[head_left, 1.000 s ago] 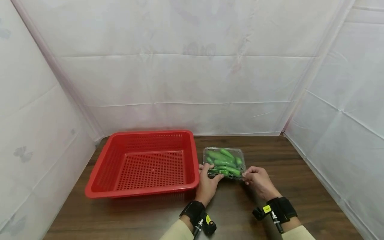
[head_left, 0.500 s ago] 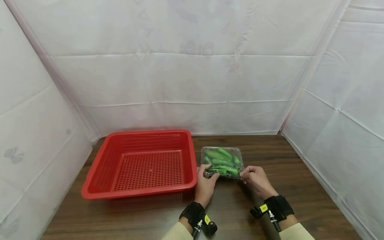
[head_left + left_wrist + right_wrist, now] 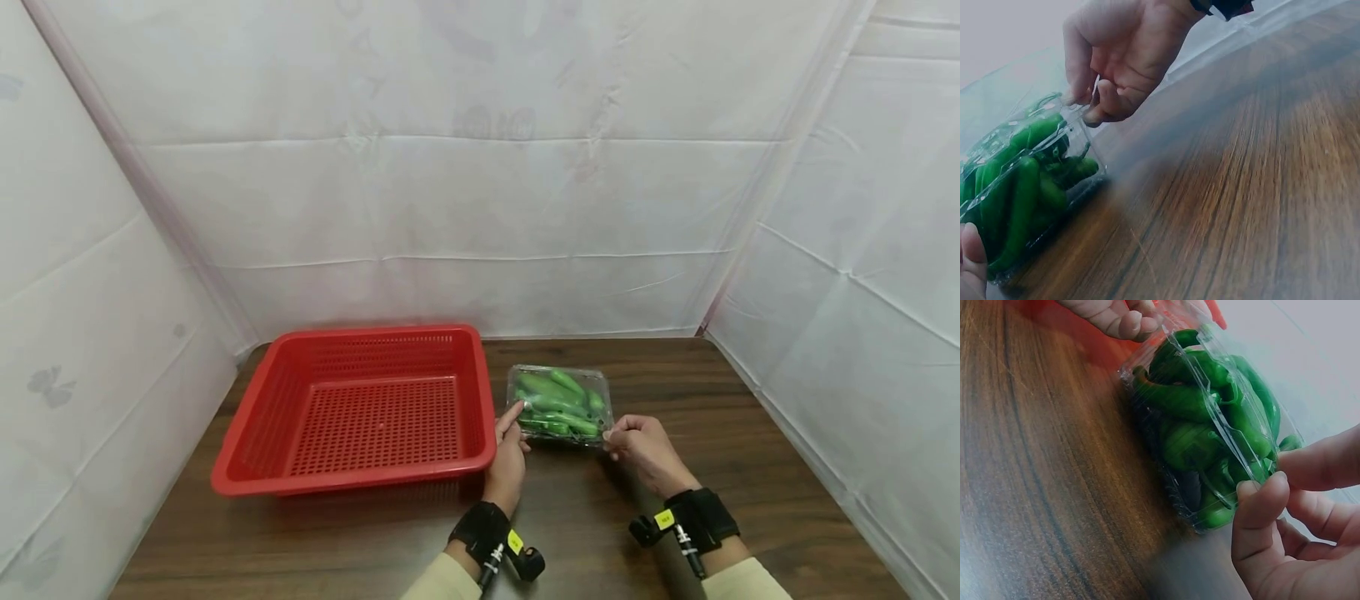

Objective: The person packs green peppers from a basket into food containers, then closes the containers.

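Observation:
A clear plastic clamshell box [image 3: 558, 406] of green chili peppers [image 3: 1188, 403] lies on the wooden table, just right of the red basket. My right hand [image 3: 648, 454] pinches its front right corner between thumb and index finger; the right wrist view shows both fingertips [image 3: 1279, 481] at the lid's edge. At the front left corner is my left hand [image 3: 508, 458], its index finger stretched along the lid's left side and the other fingers curled at the corner. In the left wrist view only a fingertip [image 3: 972, 247] of that hand shows, beside the peppers.
A red perforated plastic basket [image 3: 382, 400] stands on the left, its right rim close to my left hand. The dark wooden table [image 3: 570, 533] ends at white sheeting [image 3: 480, 200] behind and on both sides.
My left hand has drawn its thumb back from the box's front edge and now stretches its index finger over the lid's left side. The right hand keeps its pinch at the corner.

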The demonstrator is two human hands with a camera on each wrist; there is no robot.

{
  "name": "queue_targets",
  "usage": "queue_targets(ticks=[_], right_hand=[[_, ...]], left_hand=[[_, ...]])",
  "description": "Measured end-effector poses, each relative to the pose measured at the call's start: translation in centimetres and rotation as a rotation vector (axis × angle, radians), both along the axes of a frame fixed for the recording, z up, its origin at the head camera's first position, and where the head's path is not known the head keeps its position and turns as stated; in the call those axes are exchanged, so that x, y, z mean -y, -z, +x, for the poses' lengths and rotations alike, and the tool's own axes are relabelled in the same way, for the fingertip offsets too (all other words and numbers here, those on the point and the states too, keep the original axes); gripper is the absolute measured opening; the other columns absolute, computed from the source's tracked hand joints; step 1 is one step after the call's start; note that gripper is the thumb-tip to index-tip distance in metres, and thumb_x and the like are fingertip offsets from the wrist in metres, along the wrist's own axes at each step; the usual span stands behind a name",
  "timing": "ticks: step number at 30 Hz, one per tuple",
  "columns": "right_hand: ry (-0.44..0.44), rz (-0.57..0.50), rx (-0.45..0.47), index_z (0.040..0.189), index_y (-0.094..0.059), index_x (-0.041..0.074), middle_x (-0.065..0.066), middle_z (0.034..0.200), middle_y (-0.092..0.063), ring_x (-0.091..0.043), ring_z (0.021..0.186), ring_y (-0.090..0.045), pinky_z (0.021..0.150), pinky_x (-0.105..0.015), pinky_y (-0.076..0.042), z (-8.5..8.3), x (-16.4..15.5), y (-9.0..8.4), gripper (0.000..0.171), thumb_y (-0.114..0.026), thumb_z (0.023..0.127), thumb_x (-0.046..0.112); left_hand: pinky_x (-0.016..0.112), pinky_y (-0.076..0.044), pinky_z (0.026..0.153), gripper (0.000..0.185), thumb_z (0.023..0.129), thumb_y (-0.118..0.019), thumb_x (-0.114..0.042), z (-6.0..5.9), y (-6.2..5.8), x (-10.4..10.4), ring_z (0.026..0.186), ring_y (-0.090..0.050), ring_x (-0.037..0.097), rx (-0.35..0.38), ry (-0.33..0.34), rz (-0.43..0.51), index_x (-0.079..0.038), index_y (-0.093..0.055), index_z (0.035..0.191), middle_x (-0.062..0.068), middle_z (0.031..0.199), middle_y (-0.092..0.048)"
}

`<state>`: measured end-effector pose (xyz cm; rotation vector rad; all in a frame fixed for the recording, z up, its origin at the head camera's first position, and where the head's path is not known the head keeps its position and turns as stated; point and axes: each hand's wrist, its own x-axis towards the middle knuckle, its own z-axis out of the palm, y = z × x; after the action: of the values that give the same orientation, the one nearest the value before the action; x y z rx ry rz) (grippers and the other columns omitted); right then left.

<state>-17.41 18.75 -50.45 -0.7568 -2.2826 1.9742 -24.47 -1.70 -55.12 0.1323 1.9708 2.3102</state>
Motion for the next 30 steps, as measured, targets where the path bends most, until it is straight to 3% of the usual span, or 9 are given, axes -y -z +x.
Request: queue_targets(ticks=[3,9,14,19,23,30], right_hand=[[-0.01,-0.015,0.008,0.076,-0.059,0.008,-0.001,0.078,-0.064,-0.014,0.071,-0.062,0.066,-0.027,-0.055,0.1,-0.2,-0.1,0.022,-0.063,0.096,-0.001],[-0.002,-0.076,0.005,0.076,-0.061,0.007,-0.002,0.079,-0.066,-0.012,0.073,-0.068,0.069,-0.026,-0.059,0.1,-0.7,-0.2,0.022,-0.063,0.096,-0.002],[-0.008,-0.077,0.005,0.076,-0.061,0.005,-0.003,0.08,-0.067,-0.013,0.073,-0.068,0.07,-0.027,-0.06,0.1,-0.7,-0.1,0.02,-0.063,0.095,-0.003],[-0.016,-0.051,0.011,0.076,-0.06,0.005,-0.003,0.079,-0.067,-0.013,0.072,-0.068,0.069,-0.028,-0.059,0.2,-0.8,-0.1,0.02,-0.062,0.095,-0.002],[-0.022,-0.043,0.006,0.077,-0.061,0.005,-0.003,0.08,-0.067,-0.013,0.072,-0.068,0.07,-0.028,-0.059,0.2,-1.0,-0.2,0.021,-0.062,0.096,-0.002],[-0.033,-0.043,0.024,0.076,-0.061,0.005,-0.003,0.08,-0.068,-0.015,0.075,-0.068,0.07,-0.029,-0.059,0.1,-1.0,-0.1,0.021,-0.063,0.096,-0.002]], left_hand=[[0.025,-0.047,0.066,0.038,0.104,-0.046,-0.003,0.0,-0.2,-0.4,0.073,-0.055,0.017,0.043,-0.026,0.028,-0.007,-0.071,0.133,0.013,0.102,-0.059],[0.025,-0.042,0.062,0.041,0.1,-0.05,-0.002,-0.6,-0.8,-1.0,0.067,-0.05,0.014,0.174,-0.097,0.106,-0.007,-0.065,0.138,0.002,0.082,-0.053],[0.024,-0.043,0.061,0.041,0.099,-0.053,-0.003,-0.9,-0.9,-1.5,0.065,-0.054,0.013,0.249,-0.167,0.089,0.0,-0.059,0.14,0.002,0.084,-0.057],[0.026,-0.05,0.07,0.034,0.1,-0.055,-0.008,-1.1,-1.0,-1.7,0.072,-0.062,0.013,0.358,-0.139,0.098,0.003,-0.057,0.132,0.002,0.091,-0.064],[0.027,-0.052,0.073,0.022,0.101,-0.057,-0.013,-1.1,-1.2,-1.6,0.07,-0.065,0.009,0.431,-0.103,0.13,-0.002,-0.06,0.119,-0.001,0.083,-0.065],[0.024,-0.052,0.065,0.017,0.105,-0.053,-0.021,-1.1,-1.3,-1.5,0.064,-0.062,0.009,0.434,-0.06,0.123,-0.005,-0.057,0.106,0.0,0.078,-0.061]])
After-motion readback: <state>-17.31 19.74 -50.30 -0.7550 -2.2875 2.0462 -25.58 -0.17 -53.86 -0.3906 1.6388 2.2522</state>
